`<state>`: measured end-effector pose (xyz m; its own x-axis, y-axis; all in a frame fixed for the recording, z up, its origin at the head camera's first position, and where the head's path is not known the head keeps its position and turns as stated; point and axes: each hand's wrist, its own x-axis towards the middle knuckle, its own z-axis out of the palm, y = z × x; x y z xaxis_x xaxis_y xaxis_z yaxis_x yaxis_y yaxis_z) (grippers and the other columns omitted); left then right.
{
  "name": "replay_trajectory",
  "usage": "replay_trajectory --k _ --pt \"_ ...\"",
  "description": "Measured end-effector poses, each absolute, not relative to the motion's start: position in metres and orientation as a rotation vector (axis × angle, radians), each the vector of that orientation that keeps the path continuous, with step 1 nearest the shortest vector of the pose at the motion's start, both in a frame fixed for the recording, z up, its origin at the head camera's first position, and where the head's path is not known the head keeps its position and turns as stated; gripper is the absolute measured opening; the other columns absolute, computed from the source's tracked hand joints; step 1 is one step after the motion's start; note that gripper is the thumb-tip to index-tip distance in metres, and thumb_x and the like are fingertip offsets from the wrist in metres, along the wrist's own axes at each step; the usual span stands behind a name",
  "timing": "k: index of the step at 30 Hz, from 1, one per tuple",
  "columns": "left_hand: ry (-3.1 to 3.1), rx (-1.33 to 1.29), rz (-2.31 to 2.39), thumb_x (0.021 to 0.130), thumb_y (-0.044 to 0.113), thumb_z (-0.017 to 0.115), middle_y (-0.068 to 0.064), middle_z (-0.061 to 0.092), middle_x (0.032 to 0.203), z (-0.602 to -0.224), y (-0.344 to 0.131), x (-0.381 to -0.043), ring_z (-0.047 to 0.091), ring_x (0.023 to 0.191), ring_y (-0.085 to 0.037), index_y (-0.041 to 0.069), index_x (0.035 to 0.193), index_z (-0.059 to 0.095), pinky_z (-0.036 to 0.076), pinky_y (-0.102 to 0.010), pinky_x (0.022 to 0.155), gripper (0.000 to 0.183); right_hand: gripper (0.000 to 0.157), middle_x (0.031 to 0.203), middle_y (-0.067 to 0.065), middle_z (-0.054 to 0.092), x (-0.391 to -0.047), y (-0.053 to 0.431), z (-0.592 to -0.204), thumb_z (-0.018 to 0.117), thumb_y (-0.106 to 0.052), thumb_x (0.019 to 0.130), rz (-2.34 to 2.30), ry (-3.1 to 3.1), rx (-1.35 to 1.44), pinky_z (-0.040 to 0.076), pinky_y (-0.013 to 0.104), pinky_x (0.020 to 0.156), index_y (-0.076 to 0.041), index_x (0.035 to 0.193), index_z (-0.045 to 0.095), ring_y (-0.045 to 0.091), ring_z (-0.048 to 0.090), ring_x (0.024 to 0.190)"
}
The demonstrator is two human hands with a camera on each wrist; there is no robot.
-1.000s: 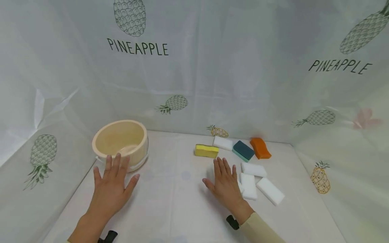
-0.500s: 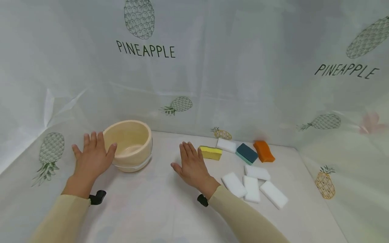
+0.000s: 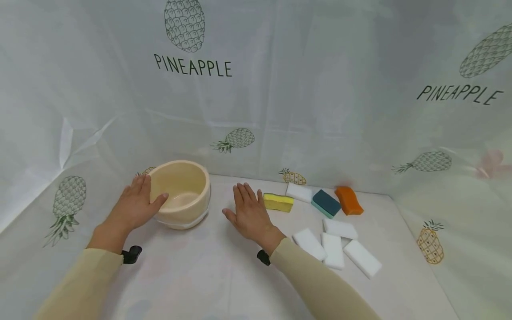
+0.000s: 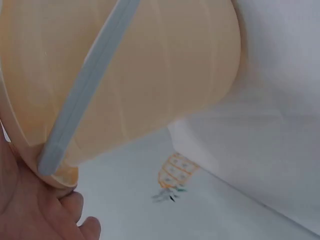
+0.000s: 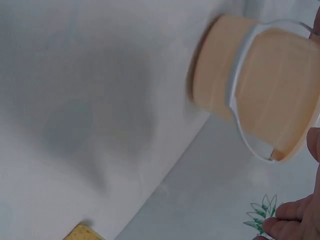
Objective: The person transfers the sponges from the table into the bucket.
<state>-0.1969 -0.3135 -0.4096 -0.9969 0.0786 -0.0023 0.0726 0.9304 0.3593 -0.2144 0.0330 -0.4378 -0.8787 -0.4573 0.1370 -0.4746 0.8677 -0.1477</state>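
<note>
A cream plastic bucket point(image 3: 182, 213) stands upright on the white-covered table at the left. My left hand point(image 3: 130, 206) touches the left side of its rim, fingers extended forward and thumb towards the opening. In the left wrist view the pale handle point(image 4: 85, 92) hangs down against the bucket wall. Between the bucket and a yellow sponge point(image 3: 278, 202) is my right hand point(image 3: 251, 213), palm down with straight fingers. It holds nothing and is apart from the bucket.
Right of the yellow sponge lie a white block point(image 3: 299, 192), a dark blue-green sponge point(image 3: 326, 203) and an orange sponge point(image 3: 349, 200). Several white blocks point(image 3: 333, 251) lie nearer, beside the right sleeve. A pineapple-printed sheet point(image 3: 320, 111) stands behind the table.
Both hands have moved left from their first places. My left hand then came back rightwards against the bucket, which has shifted slightly right. My right hand has uncovered a white block.
</note>
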Motion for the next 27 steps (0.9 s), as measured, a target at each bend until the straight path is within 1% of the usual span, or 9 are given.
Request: replay_trajectory --k 4,6,11,15,20,27 --pt "3.074 0.227 0.52 0.109 0.062 0.036 -0.04 0.003 0.169 -0.408 -0.297 -0.197 0.001 0.158 -0.056 -0.018 0.161 0.005 0.009 -0.073 0.125 0.1 0.08 0.175 0.012 0.024 -0.219 0.039 -0.43 0.035 -0.061 0.111 0.314 -2.939 0.705 0.018 0.063 0.13 -0.006 0.168 0.023 0.031 0.018 0.164" --pt "3.079 0.273 0.495 0.109 0.062 0.039 -0.039 0.007 0.169 -0.407 -0.288 -0.196 0.004 0.159 -0.055 -0.017 0.161 0.008 0.01 -0.072 0.126 0.1 0.08 0.175 0.012 0.024 -0.222 0.044 -0.426 0.035 -0.06 0.111 0.338 -2.93 0.671 0.018 0.063 0.13 -0.006 0.168 0.023 0.03 0.017 0.164" --pt "3.086 0.39 0.448 0.107 0.063 0.044 -0.033 0.014 0.171 -0.408 -0.262 -0.191 0.011 0.16 -0.05 -0.013 0.163 0.015 0.01 -0.067 0.128 0.098 0.078 0.175 0.013 0.026 -0.225 0.057 -0.418 0.037 -0.058 0.111 0.366 -2.893 0.601 0.017 0.064 0.13 -0.005 0.168 0.025 0.03 0.017 0.164" --pt "3.075 0.475 0.429 0.106 0.063 0.046 -0.029 0.016 0.173 -0.409 -0.242 -0.188 0.012 0.162 -0.047 -0.009 0.165 0.017 0.011 -0.064 0.13 0.097 0.078 0.175 0.014 0.025 -0.225 0.069 -0.414 0.036 -0.057 0.112 0.367 -2.891 0.607 0.018 0.065 0.129 -0.004 0.167 0.025 0.031 0.017 0.164" --pt "3.047 0.574 0.436 0.104 0.066 0.048 -0.024 0.02 0.174 -0.408 -0.22 -0.182 0.015 0.162 -0.043 -0.005 0.166 0.021 0.015 -0.061 0.131 0.098 0.076 0.175 0.014 0.024 -0.218 0.081 -0.408 0.036 -0.056 0.112 0.414 -2.924 0.643 0.016 0.064 0.13 -0.004 0.168 0.024 0.032 0.016 0.164" --pt "2.983 0.754 0.475 0.101 0.069 0.052 -0.018 0.025 0.174 -0.407 -0.204 -0.17 0.02 0.162 -0.039 -0.001 0.166 0.026 0.019 -0.058 0.131 0.099 0.072 0.17 0.015 0.036 -0.198 0.096 -0.409 0.046 -0.051 0.111 0.478 -2.906 0.704 0.02 0.067 0.128 -0.004 0.164 0.035 0.034 0.025 0.162"
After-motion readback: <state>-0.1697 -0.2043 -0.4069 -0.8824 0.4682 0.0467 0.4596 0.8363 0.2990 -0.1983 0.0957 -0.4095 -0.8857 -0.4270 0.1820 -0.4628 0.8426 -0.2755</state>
